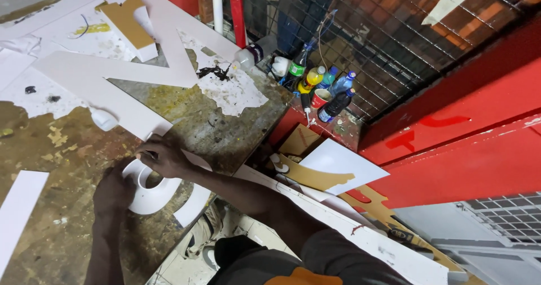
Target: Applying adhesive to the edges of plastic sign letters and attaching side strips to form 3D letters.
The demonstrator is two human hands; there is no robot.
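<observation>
Both hands grip 1 curved white cut-out piece (151,190) at the worktable's (67,228) near edge, left hand (114,190) closed over its side, right hand (160,155) pinching its top; overhanging there, it could probably slip floorward.

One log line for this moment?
left hand: steadies white curved cutout | right hand: presses its top edge | surface: worn workbench

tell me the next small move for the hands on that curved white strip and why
Probably press the right hand further along the curved white strip, with the left hand steadying its outer side: both hands grip it near the worktable edge.
</observation>
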